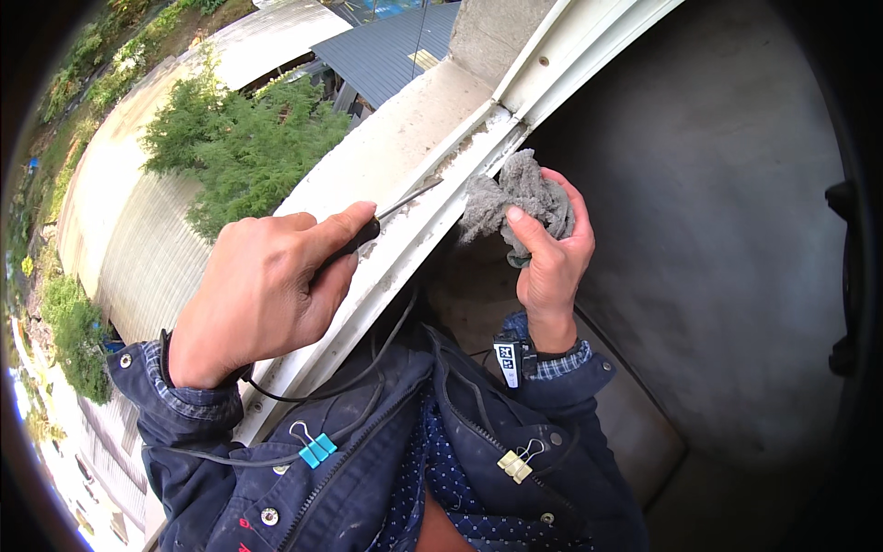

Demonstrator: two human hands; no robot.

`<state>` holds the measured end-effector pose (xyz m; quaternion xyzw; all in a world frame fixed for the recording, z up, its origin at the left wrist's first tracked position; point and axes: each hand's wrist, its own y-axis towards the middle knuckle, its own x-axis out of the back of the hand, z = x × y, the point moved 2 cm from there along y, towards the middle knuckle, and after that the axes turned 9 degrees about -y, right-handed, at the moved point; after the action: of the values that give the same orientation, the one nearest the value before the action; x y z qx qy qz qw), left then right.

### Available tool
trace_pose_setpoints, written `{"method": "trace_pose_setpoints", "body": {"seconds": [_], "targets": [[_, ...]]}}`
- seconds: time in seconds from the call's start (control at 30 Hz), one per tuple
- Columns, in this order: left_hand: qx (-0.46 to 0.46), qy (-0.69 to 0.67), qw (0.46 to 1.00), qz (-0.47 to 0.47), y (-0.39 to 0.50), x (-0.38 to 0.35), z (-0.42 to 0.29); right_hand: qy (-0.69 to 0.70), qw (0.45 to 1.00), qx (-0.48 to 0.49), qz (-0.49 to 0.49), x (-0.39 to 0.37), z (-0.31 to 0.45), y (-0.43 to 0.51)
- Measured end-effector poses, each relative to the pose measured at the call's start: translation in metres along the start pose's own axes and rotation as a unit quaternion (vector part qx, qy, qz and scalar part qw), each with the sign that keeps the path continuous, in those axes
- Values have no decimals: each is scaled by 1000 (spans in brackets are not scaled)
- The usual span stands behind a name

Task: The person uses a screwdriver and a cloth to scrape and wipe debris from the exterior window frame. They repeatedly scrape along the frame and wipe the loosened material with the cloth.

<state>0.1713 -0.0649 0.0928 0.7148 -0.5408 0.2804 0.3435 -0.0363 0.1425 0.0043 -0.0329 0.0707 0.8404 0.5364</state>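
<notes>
My left hand (265, 293) is closed around the dark handle of a screwdriver (408, 200), its forefinger laid along the handle. The thin metal shaft points up and right, its tip at the dirty inner track of a white window frame (421, 221). Crumbly dirt lies along this track near the frame's corner. On the right, my right hand (557, 252) grips a crumpled grey cloth (521, 200) between thumb and fingers, beside the frame's inner edge. Part of the cloth is hidden by the fingers.
Outside the frame runs a concrete sill (393, 138), with a tree (255, 145) and corrugated roofs (159, 241) below it. A dark cable (303, 399) hangs from my left wrist area across the jacket. A grey wall (710, 207) stands at the right.
</notes>
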Motion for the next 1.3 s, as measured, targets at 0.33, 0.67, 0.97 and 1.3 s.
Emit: {"method": "trace_pose_setpoints", "body": {"seconds": [0.33, 0.67, 0.97, 1.3], "targets": [[133, -235, 963, -25, 16, -10, -25, 104, 992, 52, 40, 24, 21, -20], [251, -477, 842, 37, 9, -55, -38, 210, 969, 58, 117, 30, 50, -49], [313, -565, 760, 70, 1, -117, -64, 422, 818, 1, 390, 34, 62, -27], [336, -501, 797, 31, -33, -153, -83, 338, 907, -109, 225, 56, 22, 28]]}}
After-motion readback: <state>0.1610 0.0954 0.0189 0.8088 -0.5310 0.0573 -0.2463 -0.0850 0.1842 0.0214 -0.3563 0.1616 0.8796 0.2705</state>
